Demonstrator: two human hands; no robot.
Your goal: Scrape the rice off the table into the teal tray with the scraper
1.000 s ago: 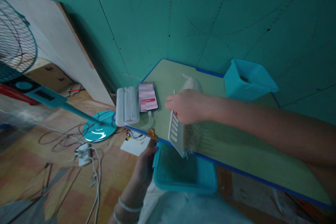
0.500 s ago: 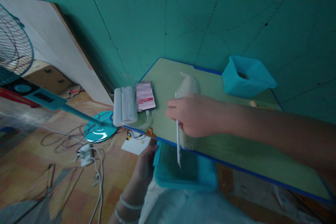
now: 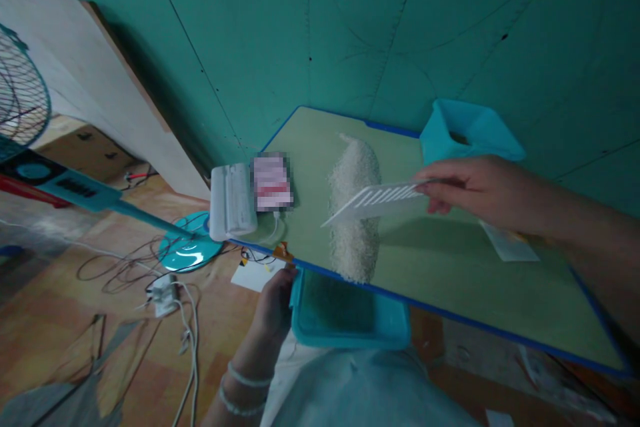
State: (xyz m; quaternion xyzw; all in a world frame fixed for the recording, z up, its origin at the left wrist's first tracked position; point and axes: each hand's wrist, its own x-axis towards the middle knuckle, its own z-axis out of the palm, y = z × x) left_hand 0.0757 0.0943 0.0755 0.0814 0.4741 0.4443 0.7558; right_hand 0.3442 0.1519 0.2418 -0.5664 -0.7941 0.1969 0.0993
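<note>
My right hand [image 3: 453, 185] is closed on the right end of a thin flat white striped piece [image 3: 387, 199] with slanted bars along it; whether these are slots or print I cannot tell. The piece reaches left across the middle of a long heap of white rice-like grains [image 3: 356, 250] on the pale table [image 3: 440, 287]. Below the table's front edge, my left hand [image 3: 279, 300] grips the left end of a blue plastic container [image 3: 350, 340], its fingers partly hidden. The container's inside looks dark, and its contents are hard to make out.
A blue bin [image 3: 467, 130] stands at the table's back right, near a white card [image 3: 510, 243]. A phone [image 3: 271, 181] and a white device [image 3: 233, 201] lie at the left end. A fan [image 3: 95, 197] and cables [image 3: 190, 347] occupy the floor on the left.
My right hand has moved right, off the heap, and the white piece has turned from end-on to lying across it. The heap shows more fully. My left hand still holds the container.
</note>
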